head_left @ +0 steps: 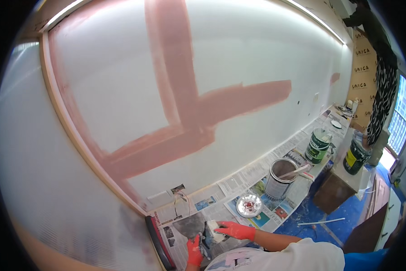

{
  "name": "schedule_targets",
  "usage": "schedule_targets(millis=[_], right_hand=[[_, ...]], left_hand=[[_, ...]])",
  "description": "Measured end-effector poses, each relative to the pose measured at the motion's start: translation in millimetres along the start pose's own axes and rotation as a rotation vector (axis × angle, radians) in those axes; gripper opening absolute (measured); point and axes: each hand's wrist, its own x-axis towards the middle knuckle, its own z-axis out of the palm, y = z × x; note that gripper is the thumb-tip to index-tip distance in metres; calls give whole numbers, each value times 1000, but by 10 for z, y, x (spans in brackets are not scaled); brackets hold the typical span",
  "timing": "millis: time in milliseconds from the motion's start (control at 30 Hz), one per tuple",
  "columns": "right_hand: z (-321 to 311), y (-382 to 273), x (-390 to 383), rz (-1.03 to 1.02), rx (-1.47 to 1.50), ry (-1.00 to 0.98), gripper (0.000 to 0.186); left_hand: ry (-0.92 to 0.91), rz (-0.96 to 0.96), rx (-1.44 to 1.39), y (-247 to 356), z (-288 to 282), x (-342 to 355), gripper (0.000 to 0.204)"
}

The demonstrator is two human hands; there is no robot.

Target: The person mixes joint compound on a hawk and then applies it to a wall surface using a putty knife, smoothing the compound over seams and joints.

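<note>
My left hand (194, 253), in an orange-red glove, is closed on a grey flat-bladed tool (189, 226) at the bottom centre. Just to its right, my right hand (236, 230), gloved alike, grips a pale, whitish object (215, 232) over a dark grey smeared patch; whether that is a blade or a block I cannot tell. Both hands are low over a newspaper-covered ledge (227, 185). A round metal lid (249, 205) lies beyond my right hand, beside an open tin (279, 185) with a brush handle across it.
Pink bands mark the white wall (257, 49). Green buckets (316, 149) stand along the ledge and on a cabinet (324, 194) at right, where another person (379, 81) stands raised, reaching upward. A red-black padded bar (160, 244) is at left. Blue sheeting (311, 217) covers the floor.
</note>
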Motion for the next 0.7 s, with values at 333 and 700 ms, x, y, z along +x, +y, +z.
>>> schedule_targets(millis=[333, 700], right_hand=[[-1503, 143, -455, -309, -1, 364, 62], [-3197, 629, -1928, -487, 129, 599, 34]], left_hand=[[-39, 42, -60, 92, 922, 77, 23], [-12, -74, 83, -60, 1525, 177, 28]])
